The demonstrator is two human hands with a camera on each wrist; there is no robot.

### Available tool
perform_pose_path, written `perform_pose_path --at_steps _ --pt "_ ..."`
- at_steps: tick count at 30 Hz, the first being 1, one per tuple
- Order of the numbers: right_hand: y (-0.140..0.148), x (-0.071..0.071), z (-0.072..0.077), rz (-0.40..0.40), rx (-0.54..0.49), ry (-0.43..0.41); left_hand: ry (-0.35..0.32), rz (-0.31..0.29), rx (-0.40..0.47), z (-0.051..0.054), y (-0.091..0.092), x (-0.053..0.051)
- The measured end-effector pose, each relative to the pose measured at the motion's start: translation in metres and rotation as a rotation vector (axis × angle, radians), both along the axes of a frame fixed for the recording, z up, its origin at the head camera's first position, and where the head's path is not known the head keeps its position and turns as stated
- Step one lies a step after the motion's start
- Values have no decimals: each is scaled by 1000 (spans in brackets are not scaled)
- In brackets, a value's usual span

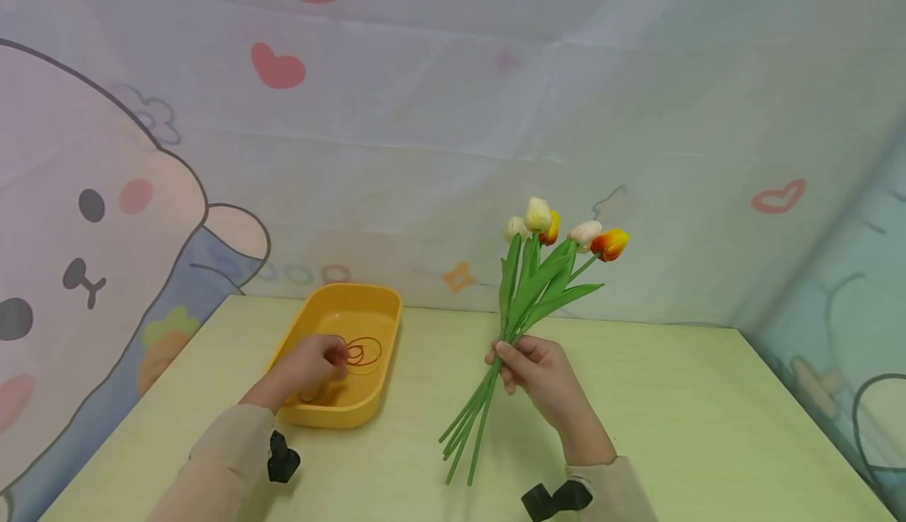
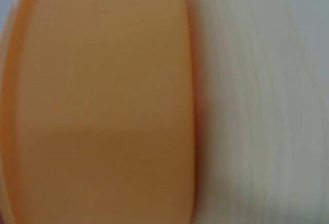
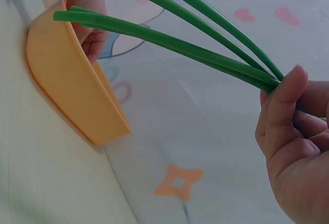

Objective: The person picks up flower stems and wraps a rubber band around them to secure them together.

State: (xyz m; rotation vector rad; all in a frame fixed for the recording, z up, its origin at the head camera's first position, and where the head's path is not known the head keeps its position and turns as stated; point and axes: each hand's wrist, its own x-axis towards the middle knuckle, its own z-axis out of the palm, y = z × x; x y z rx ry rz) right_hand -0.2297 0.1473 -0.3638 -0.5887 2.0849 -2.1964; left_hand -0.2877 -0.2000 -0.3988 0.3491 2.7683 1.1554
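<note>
My right hand (image 1: 541,373) pinches the green stems of a bunch of artificial tulips (image 1: 527,294) where they cross. The blossoms, cream-white and orange-yellow, point up and away; the lower stem ends (image 3: 103,22) fan out toward the lower left. My left hand (image 1: 314,365) reaches into a yellow plastic tray (image 1: 392,349), fingers bent down beside thin red and yellow rubber bands (image 1: 363,351). Whether those fingertips hold a band is hidden. In the left wrist view only the tray's blurred outer wall (image 2: 103,100) shows, not the hand.
The tray stands on a pale wooden table (image 1: 672,404), near its back edge on the left. Behind the table hangs a cloth backdrop (image 1: 425,113) printed with hearts and a cartoon bear. Black wrist cameras (image 1: 283,457) sit on both sleeves.
</note>
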Motion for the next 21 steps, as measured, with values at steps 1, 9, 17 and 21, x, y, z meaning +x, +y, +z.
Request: perform_pose_path --at_steps 1,9,17,21 --pt "0 0 0 2 0 1 -4 5 -4 -2 -1 0" --pt "1 -1 -1 13 2 1 3 13 -36 -15 -3 -7" --pt "1 0 0 10 4 -9 8 -1 -72 -21 -1 -12" --pt "2 -1 0 15 -2 -5 10 0 -63 -23 0 -14"
